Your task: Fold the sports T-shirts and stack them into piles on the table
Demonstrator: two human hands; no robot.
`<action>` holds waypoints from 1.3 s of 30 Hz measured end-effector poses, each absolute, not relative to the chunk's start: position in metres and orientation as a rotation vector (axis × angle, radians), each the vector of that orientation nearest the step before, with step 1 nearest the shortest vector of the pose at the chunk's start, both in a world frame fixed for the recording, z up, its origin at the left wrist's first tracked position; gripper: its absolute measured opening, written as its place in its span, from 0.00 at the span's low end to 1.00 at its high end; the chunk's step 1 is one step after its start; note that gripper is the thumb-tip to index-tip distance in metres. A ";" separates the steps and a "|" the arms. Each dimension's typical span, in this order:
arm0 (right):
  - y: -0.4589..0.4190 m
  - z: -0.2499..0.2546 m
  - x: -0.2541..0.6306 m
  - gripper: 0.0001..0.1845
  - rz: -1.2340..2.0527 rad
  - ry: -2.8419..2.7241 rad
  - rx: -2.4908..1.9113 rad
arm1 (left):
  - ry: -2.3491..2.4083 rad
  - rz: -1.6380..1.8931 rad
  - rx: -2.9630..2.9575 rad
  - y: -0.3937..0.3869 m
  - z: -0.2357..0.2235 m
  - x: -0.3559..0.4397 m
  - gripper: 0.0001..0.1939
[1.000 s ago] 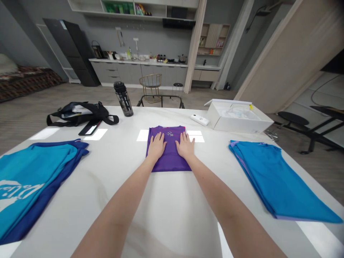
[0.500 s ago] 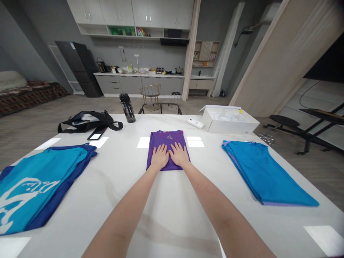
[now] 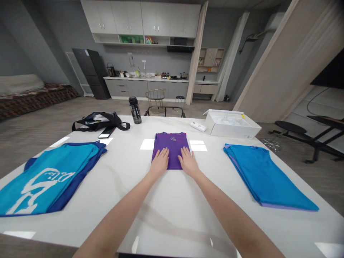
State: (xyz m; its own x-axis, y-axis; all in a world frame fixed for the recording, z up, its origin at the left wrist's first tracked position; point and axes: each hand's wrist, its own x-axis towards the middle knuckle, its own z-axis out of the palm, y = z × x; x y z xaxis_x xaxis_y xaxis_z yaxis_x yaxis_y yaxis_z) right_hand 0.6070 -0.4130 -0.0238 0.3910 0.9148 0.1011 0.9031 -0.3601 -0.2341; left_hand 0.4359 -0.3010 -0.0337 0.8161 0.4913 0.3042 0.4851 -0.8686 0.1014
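A purple shirt [image 3: 173, 150], folded into a neat rectangle with a small grey logo near its collar, lies flat on the white table [image 3: 129, 186]. My left hand [image 3: 160, 159] rests open on its lower left edge, fingers stretched forward. On the lower right edge lies my right hand [image 3: 188, 161], also open and flat. Neither hand grips the cloth. To the left is a stack of shirts with a teal shirt [image 3: 61, 175] with white lettering on top and dark blue cloth below. A folded blue shirt [image 3: 266, 175] lies to the right, with lilac cloth showing underneath.
Along the far side of the table are a black bag [image 3: 99, 121], a phone [image 3: 106, 132], a dark bottle [image 3: 135, 111], a small white device [image 3: 198, 126] and an open white box [image 3: 231, 124]. A chair [image 3: 165, 109] stands beyond the far edge.
My hands have moved apart, from side by side on the middle of the purple shirt to its lower left and right edges. The view has shifted slightly.
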 end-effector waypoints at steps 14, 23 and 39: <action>-0.455 -0.035 0.610 0.35 0.216 -1.660 -2.511 | 0.945 0.234 2.859 -0.318 -0.045 0.411 0.33; -0.492 -0.030 0.612 0.39 0.239 -1.566 -2.608 | 1.069 0.139 2.840 -0.324 -0.044 0.361 0.39; -0.325 -0.018 0.701 0.33 0.133 -1.372 -2.473 | 1.074 0.332 2.796 -0.172 -0.009 0.471 0.27</action>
